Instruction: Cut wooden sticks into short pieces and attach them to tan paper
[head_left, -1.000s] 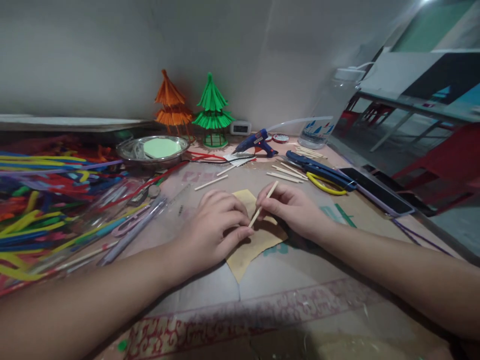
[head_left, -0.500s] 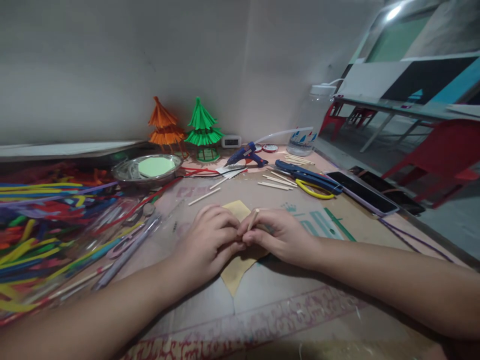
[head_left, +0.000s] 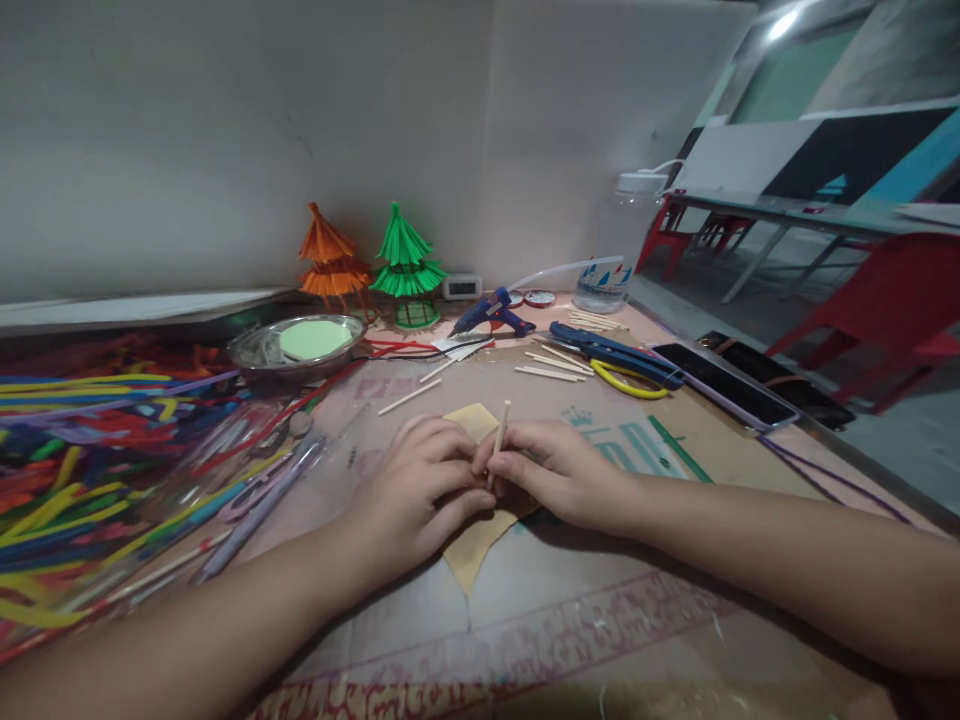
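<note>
Upright between the thumb and fingers of my right hand [head_left: 559, 470] is a short thin wooden stick [head_left: 502, 428]. My left hand [head_left: 427, 475] lies beside it, fingers curled inward, its fingertips close to the stick's lower end. What those left fingers pinch, if anything, is hidden. Under both hands rests a piece of yellow paper [head_left: 471, 560] with a pointed corner toward me; the hands cover its middle.
Behind my hands are loose wooden sticks [head_left: 551, 372], a blue glue gun [head_left: 491, 312], a blue-and-yellow cutting tool [head_left: 615, 355] and a phone [head_left: 727, 385]. Colourful pipe cleaners [head_left: 67, 500] crowd the left. A metal bowl [head_left: 251, 350], orange tree [head_left: 326, 250] and green tree [head_left: 405, 260] stand farther back.
The wooden stick in my right hand now stands more upright and shows more of its length. Both hands have stayed nearly in place over the yellow paper.
</note>
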